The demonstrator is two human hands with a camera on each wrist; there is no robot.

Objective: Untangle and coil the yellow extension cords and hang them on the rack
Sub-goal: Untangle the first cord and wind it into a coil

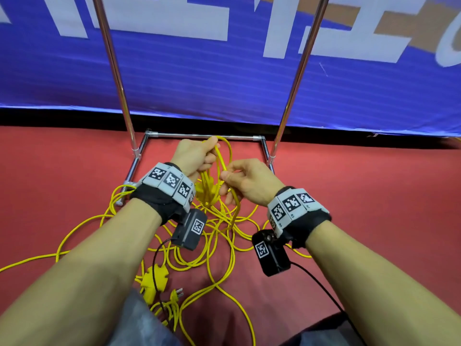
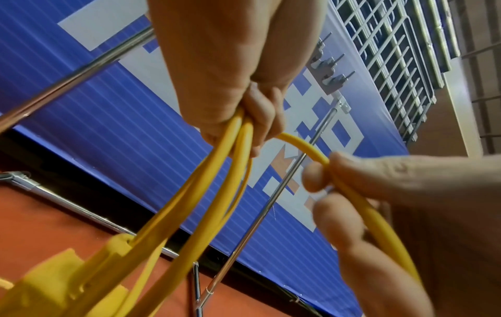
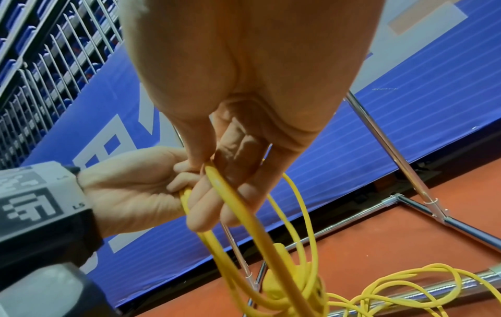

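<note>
Step in hand: I judge I am coiling one yellow extension cord point(image 1: 219, 166), adding loops into my left hand point(image 1: 193, 156) while the right hand point(image 1: 245, 181) feeds the next length.
Left hand: fingers curled round a small bunch of loops, held up in front of the rack's lower crossbar point(image 1: 199, 135); the left wrist view shows at least two strands leaving the fist side by side.
Right hand: thumb and fingers pinch a single strand just beside the left hand, the rest of that strand dropping to the floor pile.
Socket block: a yellow multi-outlet end point(image 1: 207, 193) hangs below the held loops, between my wrists.
Rest of the cord: a loose tangle point(image 1: 212, 236) on the red floor point(image 1: 361, 183), with a second socket block point(image 1: 154, 275) and a plug point(image 1: 175, 294) near my knees.
Rack: chrome uprights point(image 1: 117, 71) rise behind the hands; the top bar is out of view.
How I'd do it well: let the strand slide through a light right-hand pinch, match each new loop to those already held, and roll the cord slightly so it lies flat.
Watch for: the floor strands cross each other, so I would pull slowly and stop if a knot lifts.
Progress: early, I think; most cord lies uncoiled.
</note>
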